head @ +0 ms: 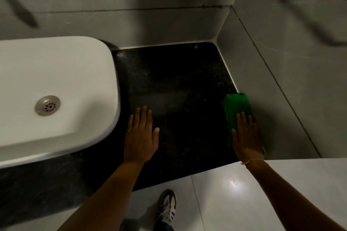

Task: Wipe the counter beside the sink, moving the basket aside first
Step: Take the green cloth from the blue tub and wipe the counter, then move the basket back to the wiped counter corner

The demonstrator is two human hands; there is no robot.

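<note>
The dark speckled counter [178, 84] lies to the right of a white sink [56, 84]. A green cloth [237, 105] lies flat on the counter's right edge, against the grey side wall. My right hand [247, 135] presses flat on the near part of that cloth, fingers extended. My left hand [141, 133] rests palm-down on the bare counter next to the sink's right rim, holding nothing. No basket is in view.
Grey tiled walls [169, 20] close the counter at the back and on the right [281, 80]. A metal drain [47, 107] sits in the sink. Below the counter's front edge are pale floor tiles [234, 202] and my shoe [168, 206].
</note>
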